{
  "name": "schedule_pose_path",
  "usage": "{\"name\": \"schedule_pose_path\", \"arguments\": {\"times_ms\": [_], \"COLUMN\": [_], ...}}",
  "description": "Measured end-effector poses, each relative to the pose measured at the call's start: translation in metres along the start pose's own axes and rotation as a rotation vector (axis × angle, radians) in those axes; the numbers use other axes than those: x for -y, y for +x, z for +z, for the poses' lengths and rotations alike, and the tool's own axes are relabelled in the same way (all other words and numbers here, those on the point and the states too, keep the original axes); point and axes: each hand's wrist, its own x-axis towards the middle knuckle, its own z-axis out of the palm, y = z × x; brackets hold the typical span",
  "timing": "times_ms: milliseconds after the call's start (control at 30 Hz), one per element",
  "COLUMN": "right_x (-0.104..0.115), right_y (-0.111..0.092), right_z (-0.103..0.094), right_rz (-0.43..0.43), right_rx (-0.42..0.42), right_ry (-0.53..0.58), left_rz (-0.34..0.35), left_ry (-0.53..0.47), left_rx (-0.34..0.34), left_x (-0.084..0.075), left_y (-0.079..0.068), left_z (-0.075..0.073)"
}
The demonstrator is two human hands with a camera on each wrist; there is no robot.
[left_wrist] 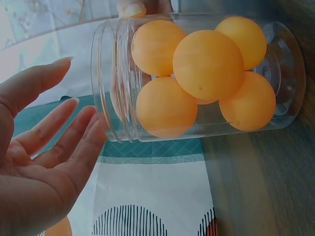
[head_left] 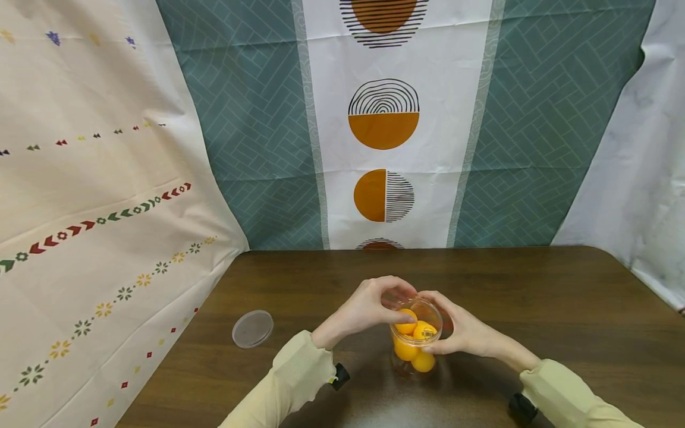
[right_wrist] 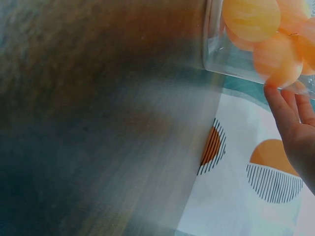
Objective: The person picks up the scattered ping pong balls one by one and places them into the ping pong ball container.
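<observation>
A clear plastic jar (head_left: pixel 440 333) stands upright on the table, uncapped, with several orange ping-pong balls (head_left: pixel 407 349) inside. In the left wrist view the balls (left_wrist: pixel 207 65) show through the jar's wall, piled from its base up toward its neck. My left hand (head_left: pixel 369 308) hovers at the jar's mouth, thumb and fingers spread apart with nothing between them; its fingertips (left_wrist: pixel 93 123) are by the rim. From the right side, my right hand (head_left: pixel 464 328) holds the jar near its top. Its fingers (right_wrist: pixel 281 105) lie against the jar's wall in the right wrist view.
A round clear lid (head_left: pixel 253 329) lies flat on the brown wooden table (head_left: pixel 299 267), left of the hands. Patterned cloth (head_left: pixel 251 119) hangs behind the table's far edge, and a cream cloth (head_left: pixel 107 178) drapes along the left side.
</observation>
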Motion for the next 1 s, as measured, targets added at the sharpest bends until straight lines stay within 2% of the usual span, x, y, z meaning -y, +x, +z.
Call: {"name": "schedule_pose_path", "arguments": {"times_ms": [167,300,533,633,700,900,1000], "right_x": [-0.001,-0.004,-0.005,-0.005,-0.005,-0.005,-0.005], "right_y": [0.002,0.002,0.001,0.002,0.002,0.000,-0.002], "right_z": [0.000,0.001,0.001,0.000,-0.001,-0.004,-0.007], "right_rz": [-0.032,-0.039,-0.039,-0.042,-0.035,-0.004,-0.005], "right_rx": [0.015,0.012,0.024,0.038,0.042,0.049,0.053], "right_ry": [0.040,0.056,0.108,0.126,0.130,0.100,0.079], "left_rz": [0.044,0.038,0.022,0.020,0.028,0.034,0.016], "left_ry": [0.000,0.004,-0.028,-0.037,-0.047,-0.016,0.005], "left_rx": [-0.029,-0.062,-0.078,-0.081,-0.089,-0.117,-0.127], "left_x": [0.004,0.002,-0.024,-0.026,-0.022,0.006,0.011], "left_y": [0.000,-0.001,-0.009,-0.009,-0.008,-0.001,0.000], "left_z": [-0.001,-0.002,-0.004,-0.006,-0.006,-0.004,-0.004]}}
